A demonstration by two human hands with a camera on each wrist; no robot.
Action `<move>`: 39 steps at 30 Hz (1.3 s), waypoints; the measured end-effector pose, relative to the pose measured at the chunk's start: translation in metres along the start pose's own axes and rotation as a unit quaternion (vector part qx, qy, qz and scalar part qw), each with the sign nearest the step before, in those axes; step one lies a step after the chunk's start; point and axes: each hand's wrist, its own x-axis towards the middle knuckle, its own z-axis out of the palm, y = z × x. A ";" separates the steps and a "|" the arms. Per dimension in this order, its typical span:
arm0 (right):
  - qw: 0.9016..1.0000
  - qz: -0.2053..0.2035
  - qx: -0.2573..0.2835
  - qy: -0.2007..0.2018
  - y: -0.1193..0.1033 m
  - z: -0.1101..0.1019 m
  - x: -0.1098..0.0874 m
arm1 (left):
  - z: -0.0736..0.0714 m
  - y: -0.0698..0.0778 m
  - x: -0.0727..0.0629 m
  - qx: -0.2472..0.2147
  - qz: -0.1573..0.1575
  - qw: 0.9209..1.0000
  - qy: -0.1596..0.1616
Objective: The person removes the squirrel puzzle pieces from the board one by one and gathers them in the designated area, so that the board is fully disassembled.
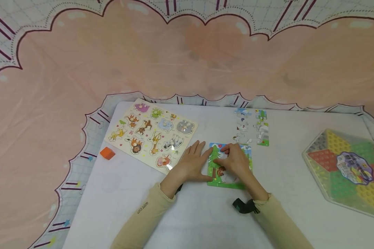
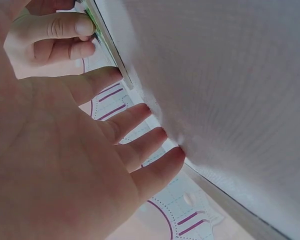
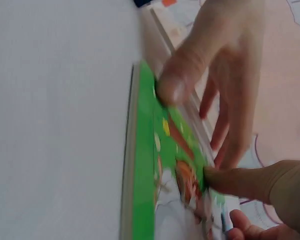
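- Head: puzzle tray [image 1: 225,185], green picture [image 1: 220,172] inside, partly hand-covered; clear hexagonal case [image 1: 316,177], coloured panels [image 1: 343,185] inside, right of tray. Animal board [image 1: 147,138] left of tray, loose pieces [image 1: 263,131] beyond tray.
- Left wrist: left hand [image 2: 65,145] spread, palm showing.
- Right wrist: left thumb [image 3: 172,85] at tray edge; right hand [image 3: 287,195], thumb against picture (pinching a piece? can't tell).

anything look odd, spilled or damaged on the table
The orange block sits alone near the left edge of the table, beside the animal board; it looks unlike the flat puzzle pieces. I see nothing spilled or damaged.
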 end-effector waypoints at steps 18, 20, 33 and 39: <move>0.996 -0.056 -0.003 0.066 -0.005 0.007 -0.008 | 0.001 0.002 0.000 0.006 0.004 1.000 0.004; 0.995 -0.067 -0.003 0.070 -0.005 0.008 -0.008 | 0.002 0.002 0.001 0.008 0.002 1.000 0.002; 0.996 -0.054 0.046 0.061 -0.006 0.007 -0.005 | 0.001 0.001 0.001 0.009 -0.002 1.000 -0.002; 0.996 -0.050 0.057 0.040 -0.003 0.006 -0.001 | 0.002 0.000 0.000 0.008 -0.006 1.000 -0.004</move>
